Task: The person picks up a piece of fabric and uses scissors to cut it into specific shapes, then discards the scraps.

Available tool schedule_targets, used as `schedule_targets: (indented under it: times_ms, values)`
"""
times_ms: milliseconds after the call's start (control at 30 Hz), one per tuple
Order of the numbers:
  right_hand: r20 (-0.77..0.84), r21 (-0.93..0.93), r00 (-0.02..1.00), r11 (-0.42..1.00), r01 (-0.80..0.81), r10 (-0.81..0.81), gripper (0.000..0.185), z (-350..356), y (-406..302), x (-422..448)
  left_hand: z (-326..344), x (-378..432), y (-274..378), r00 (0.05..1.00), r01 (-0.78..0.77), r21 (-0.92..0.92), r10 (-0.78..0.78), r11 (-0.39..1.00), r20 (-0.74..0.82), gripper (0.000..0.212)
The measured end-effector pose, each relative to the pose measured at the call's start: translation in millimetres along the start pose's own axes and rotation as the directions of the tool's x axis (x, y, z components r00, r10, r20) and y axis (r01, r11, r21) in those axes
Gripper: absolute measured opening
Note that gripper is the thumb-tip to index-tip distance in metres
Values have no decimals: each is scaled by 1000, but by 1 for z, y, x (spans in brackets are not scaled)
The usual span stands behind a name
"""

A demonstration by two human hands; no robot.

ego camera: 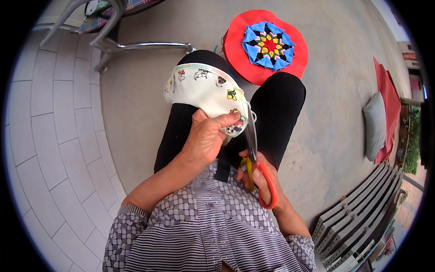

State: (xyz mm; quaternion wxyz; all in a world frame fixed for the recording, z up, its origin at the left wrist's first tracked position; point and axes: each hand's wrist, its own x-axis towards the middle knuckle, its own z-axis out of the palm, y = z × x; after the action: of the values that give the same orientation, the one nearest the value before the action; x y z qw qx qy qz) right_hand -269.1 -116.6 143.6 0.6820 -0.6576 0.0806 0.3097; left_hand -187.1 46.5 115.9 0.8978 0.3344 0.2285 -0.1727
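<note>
A white fabric piece (210, 88) printed with small cartoon figures lies over my thigh, its curved top edge finished with coloured overlock stitching. My left hand (207, 136) pinches its lower right part between thumb and fingers. In my right hand (261, 176) is a pair of scissors (252, 139) with one red and one yellow handle, thumb and fingers through the loops. The blades point away from me along the fabric's right edge, where a thin loose strip or thread hangs. How far the blades are parted is hard to tell.
Beyond my knees stands a round seat with a red cover (234, 44) and a folded-fabric star pattern. A metal-framed chair (112, 44) is at the upper left. Off to the right are a grey cushion (375, 125), a red cloth (389, 112) and stacked metal slats (353, 210).
</note>
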Motion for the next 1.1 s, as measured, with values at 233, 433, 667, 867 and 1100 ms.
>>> schedule_targets:
  times_ms: [233, 433, 667, 867, 1100]
  values:
    - [-24, -55, 1000, 998, 6, -7, 48, 2, -1, 4, 4, -1, 0, 1000, -19, 23, 19, 1000, 20, 36]
    - [-71, -21, 997, 1000, 22, -23, 46, 7, 1, 11, 2, -3, -6, 1000, -12, -27, 11, 1000, -20, 33]
    - [-85, 46, 996, 998, -30, 34, 40, 7, 2, 7, -1, -1, -6, 1000, -1, 20, 1, 1000, -2, 38]
    - [-56, 141, 989, 982, -126, 135, 35, 2, 1, 1, -2, -1, -1, 999, 21, 16, -21, 1000, 24, 43]
    - [38, 1, 999, 1000, 9, -9, 39, -5, 6, 5, -3, -3, -2, 999, -43, 131, 39, 990, 38, 38]
